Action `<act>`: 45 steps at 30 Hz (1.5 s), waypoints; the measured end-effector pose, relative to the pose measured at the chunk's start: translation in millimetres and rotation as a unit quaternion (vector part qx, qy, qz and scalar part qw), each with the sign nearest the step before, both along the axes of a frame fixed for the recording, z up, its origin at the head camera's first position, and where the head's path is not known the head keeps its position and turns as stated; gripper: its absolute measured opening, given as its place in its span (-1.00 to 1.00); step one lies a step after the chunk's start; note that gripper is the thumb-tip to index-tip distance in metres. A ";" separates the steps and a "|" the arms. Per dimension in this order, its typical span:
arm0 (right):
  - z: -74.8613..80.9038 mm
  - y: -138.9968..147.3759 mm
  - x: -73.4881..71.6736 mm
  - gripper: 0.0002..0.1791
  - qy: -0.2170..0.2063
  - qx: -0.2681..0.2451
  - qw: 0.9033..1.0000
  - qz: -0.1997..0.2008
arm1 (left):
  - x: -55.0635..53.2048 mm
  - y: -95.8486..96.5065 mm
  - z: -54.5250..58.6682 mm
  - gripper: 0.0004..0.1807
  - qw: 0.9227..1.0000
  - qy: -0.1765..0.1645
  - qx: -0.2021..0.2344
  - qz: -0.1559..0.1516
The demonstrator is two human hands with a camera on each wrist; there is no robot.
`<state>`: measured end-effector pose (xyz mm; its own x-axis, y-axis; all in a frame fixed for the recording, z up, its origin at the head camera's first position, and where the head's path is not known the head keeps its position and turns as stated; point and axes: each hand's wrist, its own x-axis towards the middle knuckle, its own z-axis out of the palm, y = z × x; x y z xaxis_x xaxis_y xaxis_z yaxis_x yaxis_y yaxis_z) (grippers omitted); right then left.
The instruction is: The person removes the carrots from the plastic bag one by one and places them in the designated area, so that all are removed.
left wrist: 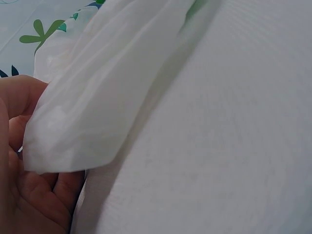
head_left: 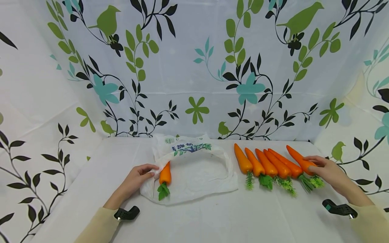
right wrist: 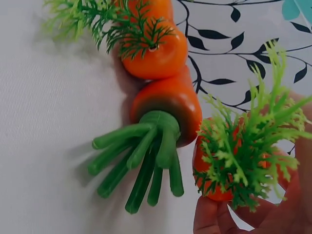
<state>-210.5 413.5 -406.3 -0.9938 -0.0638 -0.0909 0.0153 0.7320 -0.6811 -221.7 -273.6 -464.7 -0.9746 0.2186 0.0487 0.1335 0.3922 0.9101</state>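
My left hand (head_left: 136,179) pinches the left edge of a white plastic bag (head_left: 197,189) with printed lettering and a tree. The left wrist view shows the bag film (left wrist: 92,117) between thumb and fingers. Inside the bag's left side lies an orange toy carrot (head_left: 165,174) with green leaves, its tip under the bag's fold. My right hand (head_left: 329,172) grips the rightmost carrot (head_left: 296,157) of a row, near its leafy end. In the right wrist view that carrot's frilly light-green top (right wrist: 248,151) hides much of its body.
Several more carrots lie side by side left of the held one, among them a leftmost carrot (head_left: 243,160) and one with thick green stems (right wrist: 156,141). A white-covered table (head_left: 212,222) carries everything. Behind it hangs a leaf-and-bird patterned cloth (head_left: 182,77).
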 end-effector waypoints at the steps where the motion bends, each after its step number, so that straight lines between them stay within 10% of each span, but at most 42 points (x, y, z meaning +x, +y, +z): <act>1: -1.0 1.5 -0.3 -0.42 -0.002 0.002 1.000 -0.002 | 0.3 0.2 0.1 -0.72 1.000 0.000 -0.001 0.000; 45: -18.6 13.1 -0.8 -0.34 -0.042 -0.046 0.998 0.007 | 3.4 0.8 3.7 -0.72 1.000 -0.009 0.001 0.003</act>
<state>-211.3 426.6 -424.9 -0.9820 -0.0886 -0.1667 0.0658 0.6674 -0.7418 -218.3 -272.8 -461.1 -0.9765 0.2132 0.0321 0.1155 0.3916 0.9129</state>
